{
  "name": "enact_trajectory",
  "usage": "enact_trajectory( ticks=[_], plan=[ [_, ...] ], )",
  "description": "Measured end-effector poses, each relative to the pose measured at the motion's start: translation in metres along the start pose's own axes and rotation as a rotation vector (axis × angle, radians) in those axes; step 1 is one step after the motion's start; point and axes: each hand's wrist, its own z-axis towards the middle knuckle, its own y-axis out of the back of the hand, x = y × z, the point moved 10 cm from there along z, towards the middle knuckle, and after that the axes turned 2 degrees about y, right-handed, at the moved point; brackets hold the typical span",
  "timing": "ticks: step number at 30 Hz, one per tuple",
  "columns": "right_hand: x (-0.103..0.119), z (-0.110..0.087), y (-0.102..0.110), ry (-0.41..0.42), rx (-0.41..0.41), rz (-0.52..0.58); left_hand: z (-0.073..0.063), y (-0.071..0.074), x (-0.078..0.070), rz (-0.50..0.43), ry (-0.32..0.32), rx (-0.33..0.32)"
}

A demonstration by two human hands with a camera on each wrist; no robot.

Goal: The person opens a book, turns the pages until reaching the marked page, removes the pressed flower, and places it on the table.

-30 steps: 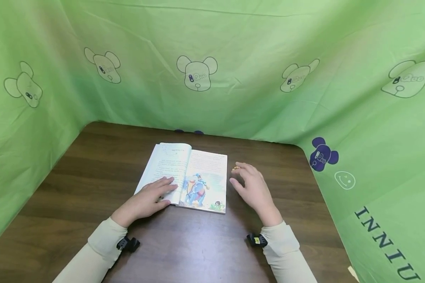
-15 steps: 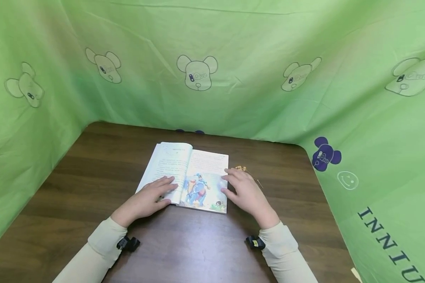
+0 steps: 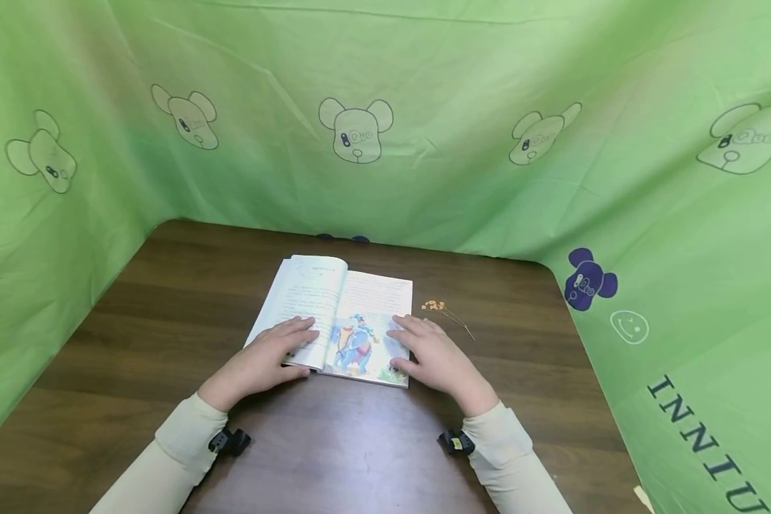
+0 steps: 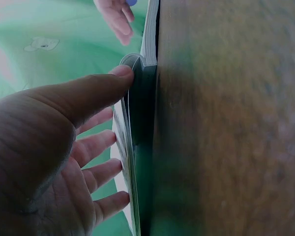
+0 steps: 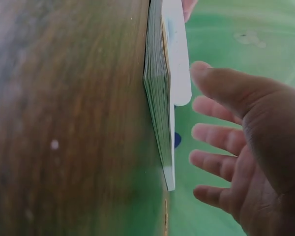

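An open book lies on the brown table, with text on its left page and a blue elephant picture on the right one. My left hand rests its spread fingers on the lower left page. In the left wrist view, the thumb of that hand touches the page edge near the spine. Over the right page's outer edge is my right hand, its fingers spread. The right wrist view shows a gap between this hand and the page block. A sprig of small orange dried flowers lies right of the book.
The wooden table runs up to a green curtain printed with bear heads at the back and sides. A black wrist camera sits on the left wrist, another black camera on the right.
My right hand has moved left from the flower sprig to over the right page, uncovering the whole sprig on the table. The left hand has stayed on the left page.
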Motion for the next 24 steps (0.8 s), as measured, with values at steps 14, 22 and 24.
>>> enact_trajectory(
  ticks=[14,22,24],
  plan=[
    [0.002,-0.001,-0.016,0.005,0.115,0.026,0.0,0.005,-0.004,0.057,-0.035,-0.012],
    [0.0,-0.001,-0.018,-0.007,0.131,0.06,-0.003,0.012,-0.009,0.104,-0.061,-0.067],
    [-0.001,-0.002,-0.018,-0.008,0.126,0.066,-0.003,0.012,-0.007,0.11,-0.048,-0.074]
  ],
)
